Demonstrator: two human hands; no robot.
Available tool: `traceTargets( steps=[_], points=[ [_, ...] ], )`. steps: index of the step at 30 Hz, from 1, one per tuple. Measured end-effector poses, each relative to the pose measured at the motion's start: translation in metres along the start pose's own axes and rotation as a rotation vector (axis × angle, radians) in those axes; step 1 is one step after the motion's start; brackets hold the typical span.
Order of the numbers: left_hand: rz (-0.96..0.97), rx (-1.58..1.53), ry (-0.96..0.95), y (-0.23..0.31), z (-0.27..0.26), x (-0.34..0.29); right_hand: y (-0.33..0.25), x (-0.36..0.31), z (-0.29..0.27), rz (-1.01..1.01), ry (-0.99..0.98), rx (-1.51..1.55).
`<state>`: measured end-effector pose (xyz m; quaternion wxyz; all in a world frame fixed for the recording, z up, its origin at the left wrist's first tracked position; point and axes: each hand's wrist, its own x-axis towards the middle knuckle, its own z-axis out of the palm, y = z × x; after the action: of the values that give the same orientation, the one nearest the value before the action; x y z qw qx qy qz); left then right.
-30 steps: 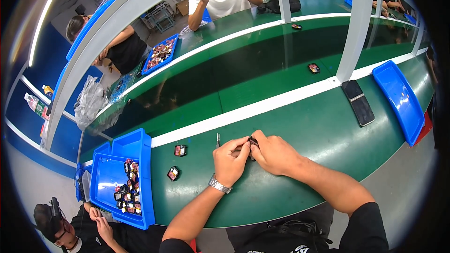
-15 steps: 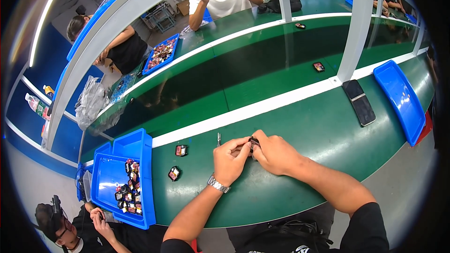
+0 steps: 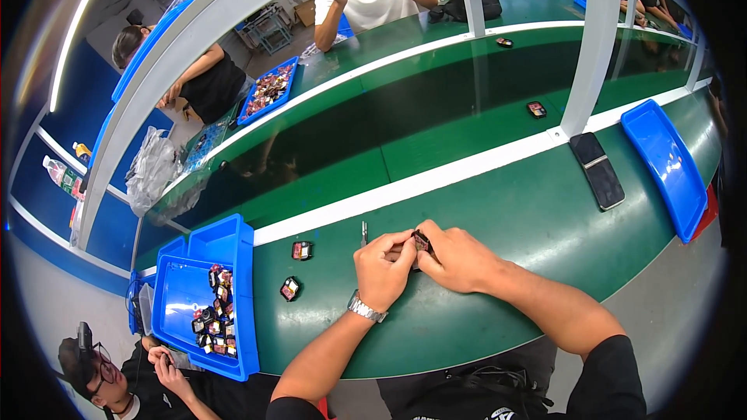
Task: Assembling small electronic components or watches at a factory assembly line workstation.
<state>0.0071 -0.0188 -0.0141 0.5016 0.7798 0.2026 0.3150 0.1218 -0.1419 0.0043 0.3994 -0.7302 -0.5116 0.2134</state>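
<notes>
Left hand (image 3: 383, 268) and right hand (image 3: 457, 258) pinch a dark part (image 3: 422, 241) — mostly hidden.

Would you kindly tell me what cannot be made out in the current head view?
In the head view:
- The full shape of the dark part: covered by the fingers of the left hand and right hand.
- The lower end of the slim metal tool: hidden by the left hand.
- Most of the white-shirted person's head: cut off by the upper edge.
- Most of the red object: hidden by the blue tray.
</notes>
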Motion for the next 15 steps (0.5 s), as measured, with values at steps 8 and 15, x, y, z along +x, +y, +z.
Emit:
traceTargets(
  steps=[8, 15],
  points=[
    [-0.137, -0.157, -0.047, -0.008, -0.004, 0.003, -0.008, -0.003, -0.001, -0.068, -0.013, -0.188],
    [-0.193, -0.232, -0.133, -0.003, -0.004, 0.003, -0.004, -0.002, 0.001, 0.045, 0.066, -0.106]
  ],
)
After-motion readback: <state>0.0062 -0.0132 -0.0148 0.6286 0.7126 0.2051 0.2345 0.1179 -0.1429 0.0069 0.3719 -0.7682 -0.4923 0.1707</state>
